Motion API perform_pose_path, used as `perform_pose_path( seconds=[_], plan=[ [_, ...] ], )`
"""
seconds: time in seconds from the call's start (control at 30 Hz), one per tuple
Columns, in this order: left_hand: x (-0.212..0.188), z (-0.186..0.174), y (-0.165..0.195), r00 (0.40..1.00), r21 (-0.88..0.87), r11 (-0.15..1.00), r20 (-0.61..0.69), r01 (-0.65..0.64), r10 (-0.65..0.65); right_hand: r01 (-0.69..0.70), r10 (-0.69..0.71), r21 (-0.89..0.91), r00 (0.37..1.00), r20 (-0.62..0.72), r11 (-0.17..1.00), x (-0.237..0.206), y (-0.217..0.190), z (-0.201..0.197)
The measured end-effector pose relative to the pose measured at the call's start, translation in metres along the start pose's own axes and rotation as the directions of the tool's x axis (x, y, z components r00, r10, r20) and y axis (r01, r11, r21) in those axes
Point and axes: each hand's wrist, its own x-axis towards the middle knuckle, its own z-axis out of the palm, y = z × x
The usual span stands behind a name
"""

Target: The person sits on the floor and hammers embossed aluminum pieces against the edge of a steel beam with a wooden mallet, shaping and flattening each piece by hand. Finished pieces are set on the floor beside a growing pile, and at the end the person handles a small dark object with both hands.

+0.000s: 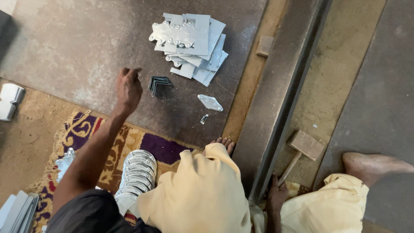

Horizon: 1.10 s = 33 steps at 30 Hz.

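My left hand [128,88] reaches out over the dark metal floor plate [64,47], fingers pinched together on something small and shiny that I cannot make out. Just to its right lies a small stack of bent metal angle pieces [158,83]. Beyond them sits a pile of flat embossed silver sheets [192,43]. A diamond-shaped embossed silver piece [210,102] and a tiny metal scrap [204,118] lie nearer me. My right hand [276,194] rests low at the handle of a wooden mallet [302,149].
A stack of oval embossed silver plates [137,172] lies on a patterned rug [86,129] by my knee. A steel rail [280,86] runs diagonally across the floor. My bare feet [371,166] show at right. Silver pieces [9,100] lie at far left.
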Motion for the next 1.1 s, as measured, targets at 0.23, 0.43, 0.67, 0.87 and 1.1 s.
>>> perform_pose_path(
  seconds=[0.23,0.43,0.67,0.87,1.1],
  plan=[
    [0.030,0.040,-0.034,0.948,-0.146,0.980,0.306,0.133,-0.083,0.038,-0.038,0.024,0.999,0.019,0.999,-0.002,-0.006,-0.001],
    [0.017,0.047,-0.014,0.881,-0.226,0.900,0.391,0.372,-0.266,0.028,-0.029,0.049,0.999,0.021,0.998,0.004,0.007,-0.002],
    [0.012,0.030,0.026,0.907,-0.032,0.985,0.396,0.168,-0.142,0.028,-0.029,0.020,1.000,0.007,0.999,0.010,0.014,-0.003],
    [-0.006,0.057,0.085,0.824,0.175,0.854,0.412,-0.491,0.389,0.026,-0.026,-0.005,1.000,0.010,1.000,0.013,0.017,-0.003],
    [-0.005,0.114,0.145,0.762,-0.259,0.918,0.514,-0.299,0.393,0.021,-0.021,-0.074,1.000,0.006,0.997,0.014,0.012,-0.003]
  ],
)
